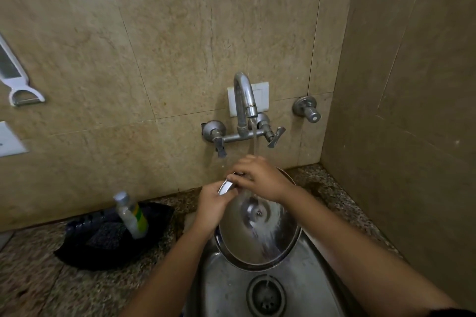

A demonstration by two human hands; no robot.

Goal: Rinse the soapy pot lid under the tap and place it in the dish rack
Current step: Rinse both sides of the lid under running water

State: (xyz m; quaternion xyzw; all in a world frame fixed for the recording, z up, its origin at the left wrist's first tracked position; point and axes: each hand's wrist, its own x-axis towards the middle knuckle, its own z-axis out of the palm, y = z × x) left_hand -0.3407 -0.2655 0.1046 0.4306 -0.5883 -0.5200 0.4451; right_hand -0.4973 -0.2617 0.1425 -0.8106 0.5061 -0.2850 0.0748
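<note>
Head cam: beige tile walls (pixel 159 54), speckled granite counter (pixel 38 285), steel sink (pixel 226 288). My left hand (pixel 212 204) and right hand (pixel 260 179) are both clamped on the pot lid (pixel 257 234), tilted over the sink under the running tap (pixel 244 100).

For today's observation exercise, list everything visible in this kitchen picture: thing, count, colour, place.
pot lid: one, steel, tilted over the sink under the stream
tap: one, chrome, on the wall, running
sink: one, steel, bottom centre
wall valve: one, chrome, right of tap
bottle: one, clear with green-yellow label, in the tray
tray: one, black, on counter, left
peeler: one, white, on wall, far left
left hand: gripping the lid's rim
right hand: on the lid's top edge
</note>
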